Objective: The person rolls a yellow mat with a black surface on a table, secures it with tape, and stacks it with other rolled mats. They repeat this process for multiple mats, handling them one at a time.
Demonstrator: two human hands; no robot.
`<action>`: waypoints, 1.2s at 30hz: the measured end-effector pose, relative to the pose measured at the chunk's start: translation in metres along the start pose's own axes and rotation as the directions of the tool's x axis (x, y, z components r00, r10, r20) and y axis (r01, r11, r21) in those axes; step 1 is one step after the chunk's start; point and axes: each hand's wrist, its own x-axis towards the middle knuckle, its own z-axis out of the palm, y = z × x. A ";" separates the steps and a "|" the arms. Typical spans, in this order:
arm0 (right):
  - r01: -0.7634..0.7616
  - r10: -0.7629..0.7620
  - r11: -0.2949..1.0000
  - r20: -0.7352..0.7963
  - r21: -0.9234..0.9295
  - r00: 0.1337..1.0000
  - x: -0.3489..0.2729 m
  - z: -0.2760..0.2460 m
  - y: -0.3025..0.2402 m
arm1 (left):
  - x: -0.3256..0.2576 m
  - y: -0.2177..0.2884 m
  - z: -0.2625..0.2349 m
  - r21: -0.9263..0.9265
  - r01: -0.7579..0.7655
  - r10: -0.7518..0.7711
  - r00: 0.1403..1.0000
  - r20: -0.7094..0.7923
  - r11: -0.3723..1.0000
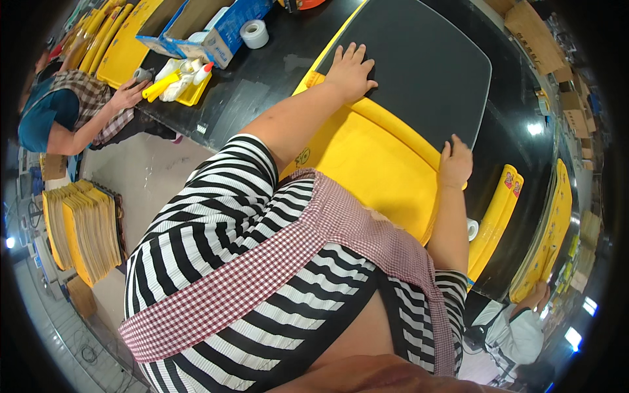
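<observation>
A black panel [419, 59] with rounded corners and a thin pale edge lies on the dark table. A yellow piece [367, 170] with a raised, rounded edge overlaps its near side and reaches toward my body. My left hand [350, 71] rests flat on the panel's left part, fingers spread, its wrist over the yellow edge. Near the panel's right corner, my right hand [457, 162] lies at the yellow edge with its fingers stretched out. Neither hand grasps anything.
At the back left are a blue box [226, 36], a white tape roll [254, 33] and a yellow tray [196, 93] of bottles. Yellow pieces [495, 223] lie at right. Co-workers [72, 111] sit on both sides. Yellow panels [85, 229] are stacked at left.
</observation>
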 end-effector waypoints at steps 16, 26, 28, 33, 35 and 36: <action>-0.116 0.089 0.992 0.379 0.051 0.921 -0.009 -0.010 -0.020 | -0.046 0.016 -0.004 0.034 -0.339 0.337 0.912 -0.234 0.940; -0.007 -0.061 0.989 0.455 0.148 0.889 0.034 -0.024 -0.009 | 0.001 0.014 -0.045 -0.117 -0.280 0.300 0.929 0.218 0.953; 0.019 -0.108 0.981 0.466 0.191 0.878 -0.002 -0.034 -0.018 | -0.033 0.011 -0.050 -0.139 -0.276 0.305 0.909 0.285 0.951; -0.110 -0.067 0.978 0.767 0.177 0.639 -0.103 -0.092 -0.070 | -0.163 0.002 -0.056 -0.190 -0.287 0.341 0.853 0.395 0.939; -0.083 -0.092 0.972 0.676 0.222 0.731 -0.125 -0.087 -0.072 | -0.176 -0.005 -0.052 -0.282 -0.296 0.386 0.851 0.356 0.912; -0.041 -0.129 0.959 0.562 0.281 0.817 -0.133 -0.082 -0.064 | -0.172 -0.006 -0.057 -0.295 -0.332 0.420 0.848 0.324 0.896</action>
